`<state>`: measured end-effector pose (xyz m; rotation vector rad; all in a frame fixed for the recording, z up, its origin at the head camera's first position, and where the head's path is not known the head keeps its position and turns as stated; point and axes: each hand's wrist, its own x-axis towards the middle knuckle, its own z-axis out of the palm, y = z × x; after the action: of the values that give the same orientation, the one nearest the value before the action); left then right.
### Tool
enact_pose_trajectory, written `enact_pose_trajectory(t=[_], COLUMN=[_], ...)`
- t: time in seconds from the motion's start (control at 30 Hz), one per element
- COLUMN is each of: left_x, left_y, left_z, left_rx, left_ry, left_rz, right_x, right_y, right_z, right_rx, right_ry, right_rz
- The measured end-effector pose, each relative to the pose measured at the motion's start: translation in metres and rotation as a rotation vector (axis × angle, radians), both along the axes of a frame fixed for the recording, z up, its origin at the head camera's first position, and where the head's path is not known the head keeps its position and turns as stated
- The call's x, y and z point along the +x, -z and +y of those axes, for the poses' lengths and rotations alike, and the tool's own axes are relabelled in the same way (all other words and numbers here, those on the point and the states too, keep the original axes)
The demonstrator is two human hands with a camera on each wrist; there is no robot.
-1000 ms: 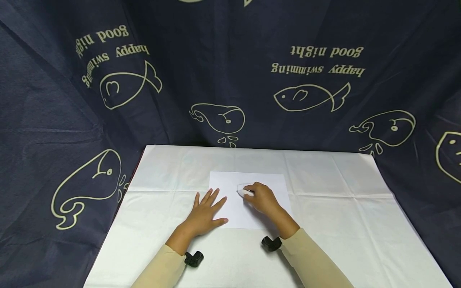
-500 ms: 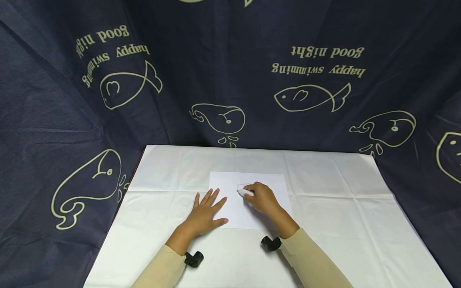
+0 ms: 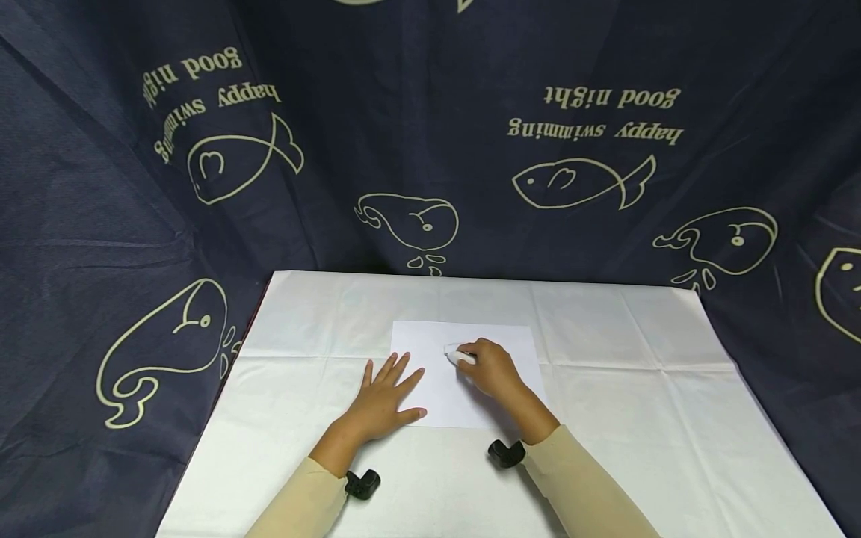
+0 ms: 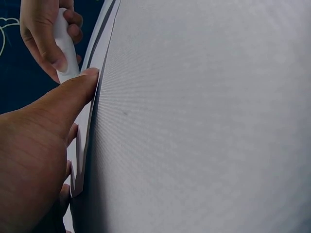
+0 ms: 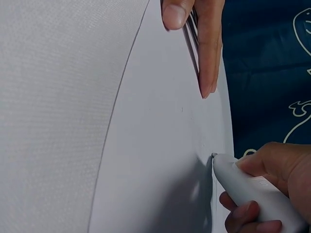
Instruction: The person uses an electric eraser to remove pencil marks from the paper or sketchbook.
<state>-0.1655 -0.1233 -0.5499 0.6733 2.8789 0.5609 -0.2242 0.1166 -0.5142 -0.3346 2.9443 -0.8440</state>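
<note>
A white sheet of paper point(image 3: 447, 400) lies on the cloth-covered table in front of the person. The left hand point(image 3: 378, 405) rests spread on its left side, fingers straight and thumb near the front edge. A white utility knife point(image 5: 257, 189) with a small metal tip is gripped in the right hand point(image 3: 494, 371), thumb along its top and fingers curled beneath. Its tip is right at the paper, where the right wrist view shows a raised, wavy line running back from it. Faint lines like a box corner show beside the knife in the head view, partly hidden by the hand.
A white cloth point(image 3: 646, 418) with fold creases covers the table. Behind and at both sides hangs a dark blue curtain point(image 3: 403, 134) printed with fish, whales and upside-down words. Black wrist cameras are worn on both sleeves point(image 3: 585, 482).
The right hand and the knife have shifted very slightly away from the person, moving the tip a short way along the paper. The left hand has stayed in place.
</note>
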Motion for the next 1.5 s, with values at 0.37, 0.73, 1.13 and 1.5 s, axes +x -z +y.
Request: enact_pose_trajectory(t=[0.37, 0.73, 1.13, 1.5], left_x=[0.0003, 0.0, 0.0, 0.0001], left_y=[-0.0006, -0.0003, 0.0, 0.0013], left_z=[0.0005, -0.0004, -0.0003, 0.0007], left_rx=[-0.008, -0.005, 0.001, 0.006], left_ry=[0.003, 0.004, 0.0, -0.005], left_rz=[-0.003, -0.011, -0.002, -0.004], right_x=[0.0003, -0.0002, -0.0018, -0.0036], right_y=[0.0008, 0.0014, 0.0023, 0.0009], right_z=[-0.0011, -0.0028, -0.0022, -0.0025], right_rx=[-0.018, -0.008, -0.013, -0.037], right_ry=[-0.012, -0.013, -0.006, 0.015], right_rz=[-0.01, -0.006, 0.002, -0.007])
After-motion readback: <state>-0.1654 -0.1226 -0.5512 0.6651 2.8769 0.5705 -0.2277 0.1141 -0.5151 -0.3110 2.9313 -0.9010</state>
